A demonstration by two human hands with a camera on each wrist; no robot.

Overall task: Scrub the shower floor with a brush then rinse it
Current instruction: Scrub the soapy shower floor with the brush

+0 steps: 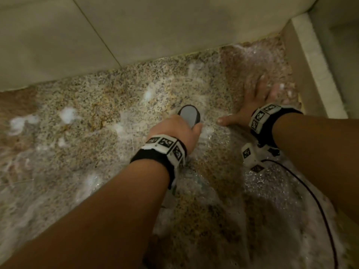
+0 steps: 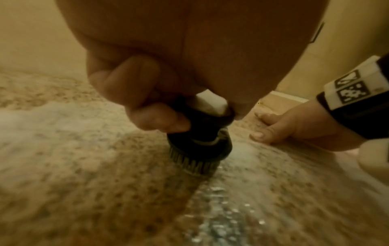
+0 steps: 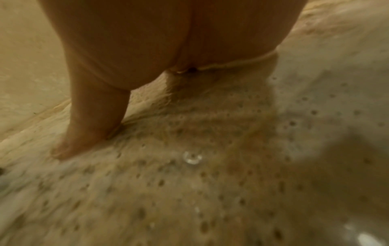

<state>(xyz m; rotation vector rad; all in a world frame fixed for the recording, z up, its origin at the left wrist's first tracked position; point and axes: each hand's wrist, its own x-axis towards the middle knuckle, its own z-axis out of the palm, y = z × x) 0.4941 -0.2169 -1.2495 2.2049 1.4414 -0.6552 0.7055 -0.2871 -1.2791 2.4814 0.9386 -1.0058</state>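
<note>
My left hand (image 1: 174,127) grips a round black brush (image 1: 190,115) with a grey top, its fingers curled round the knob. In the left wrist view the brush (image 2: 200,146) stands bristles-down on the wet speckled shower floor (image 2: 84,166). My right hand (image 1: 254,100) lies flat on the floor (image 1: 97,105) to the right of the brush, fingers spread and thumb pointing left. The right hand (image 2: 294,126) shows beside the brush in the left wrist view. In the right wrist view the right hand (image 3: 88,126) presses into foamy water (image 3: 210,149).
White foam patches (image 1: 68,113) dot the floor to the left. Beige wall tiles (image 1: 116,32) border the floor at the back. A raised pale curb (image 1: 314,65) runs along the right. A thin dark cable (image 1: 310,195) trails from my right wrist band.
</note>
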